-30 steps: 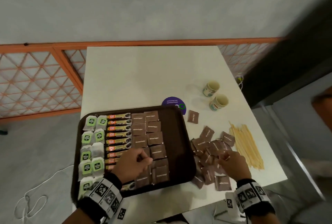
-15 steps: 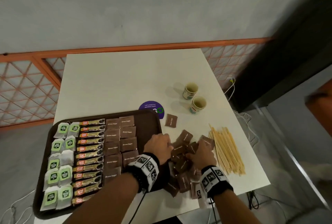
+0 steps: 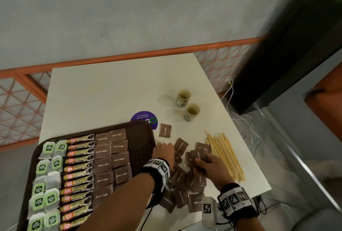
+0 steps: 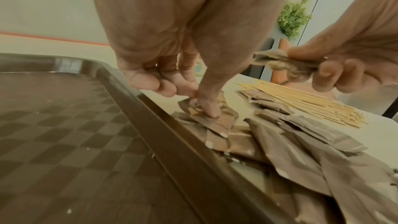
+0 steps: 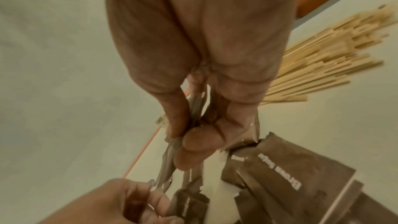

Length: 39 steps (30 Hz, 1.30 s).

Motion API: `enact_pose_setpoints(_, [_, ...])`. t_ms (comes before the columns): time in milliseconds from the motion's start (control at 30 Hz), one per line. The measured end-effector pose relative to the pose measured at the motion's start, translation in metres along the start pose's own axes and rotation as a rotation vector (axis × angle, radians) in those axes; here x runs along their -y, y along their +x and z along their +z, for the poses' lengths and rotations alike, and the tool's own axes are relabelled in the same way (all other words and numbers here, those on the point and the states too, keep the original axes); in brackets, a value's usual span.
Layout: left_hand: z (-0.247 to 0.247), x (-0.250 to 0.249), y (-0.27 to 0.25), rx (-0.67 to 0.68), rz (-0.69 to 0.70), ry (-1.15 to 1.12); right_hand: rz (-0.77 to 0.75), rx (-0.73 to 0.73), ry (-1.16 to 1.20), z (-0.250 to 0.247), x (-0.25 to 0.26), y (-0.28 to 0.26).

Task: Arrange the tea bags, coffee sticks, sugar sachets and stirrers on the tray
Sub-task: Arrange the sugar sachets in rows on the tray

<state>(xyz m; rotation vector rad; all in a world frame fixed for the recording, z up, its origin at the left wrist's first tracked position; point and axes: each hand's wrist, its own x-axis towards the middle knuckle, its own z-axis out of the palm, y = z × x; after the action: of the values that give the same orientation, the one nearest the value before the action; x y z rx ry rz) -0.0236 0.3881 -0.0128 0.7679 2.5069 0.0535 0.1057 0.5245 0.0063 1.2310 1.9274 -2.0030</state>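
Observation:
The dark brown tray [image 3: 142, 132] holds rows of green tea bags [image 3: 49, 167], coffee sticks [image 3: 79, 171] and brown sugar sachets [image 3: 111, 158]. More sugar sachets [image 3: 180, 177] lie loose on the white table just right of the tray. My left hand [image 3: 164, 149] is down on that pile beside the tray rim [image 4: 150, 117]; its thumb and curled fingers [image 4: 163, 89] pinch one sachet [image 4: 215, 122]. My right hand [image 3: 201, 160] grips a small stack of sachets [image 5: 170, 164] above the pile. Wooden stirrers [image 3: 224, 155] lie to its right.
Two paper cups [image 3: 183, 97] [image 3: 192, 111] stand behind the pile. A purple round sticker [image 3: 146, 117] lies at the tray's far corner, with a single sachet [image 3: 165, 130] beside it. The table's right edge runs just past the stirrers; cables hang there.
My left hand left the sachet rows on the tray and moved right onto the loose pile. My right hand stayed at the pile and now holds gathered sachets. The head view shifted right.

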Motion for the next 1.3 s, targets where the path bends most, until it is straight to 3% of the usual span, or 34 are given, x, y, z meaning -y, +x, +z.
enact_pose_setpoints(133, [-0.008,0.005,-0.009,-0.007,-0.011,-0.197,0.028,0.043,0.189,0.002,0.003,-0.01])
enact_pose_setpoints(267, [-0.022,0.016,-0.023,0.026,-0.043,-0.73,0.073,0.125,0.377,0.017,0.015,-0.021])
enact_pose_setpoints(433, [-0.049,0.046,-0.057,0.201,-0.218,-1.536,-0.008,0.185,0.244,0.065,0.033,-0.03])
enact_pose_setpoints(500, [-0.05,0.064,-0.065,0.181,-0.22,-1.537,-0.031,0.23,0.162,0.087,0.039,-0.033])
enact_pose_setpoints(600, [-0.055,0.094,-0.076,0.102,-0.219,-1.326,-0.05,0.245,0.053,0.119,0.046,-0.037])
enact_pose_setpoints(667, [-0.059,0.115,-0.081,0.069,-0.199,-1.274,-0.206,0.205,-0.234,0.139,0.054,-0.035])
enact_pose_setpoints(733, [-0.076,0.135,-0.091,0.062,-0.221,-1.38,-0.4,0.167,-0.541,0.16,0.067,-0.033])
enact_pose_setpoints(767, [-0.083,0.146,-0.094,0.104,-0.227,-1.444,-0.442,0.161,-0.583,0.171,0.074,-0.033])
enact_pose_setpoints(867, [-0.101,0.182,-0.104,0.15,-0.188,-1.525,-0.427,0.178,-0.465,0.204,0.094,-0.033])
enact_pose_setpoints(1000, [-0.106,0.21,-0.115,0.088,-0.149,-1.513,-0.307,0.197,-0.243,0.234,0.108,-0.038])
enact_pose_setpoints(1300, [-0.072,0.233,-0.131,0.098,-0.181,-1.553,0.048,0.304,0.115,0.231,0.066,-0.046])
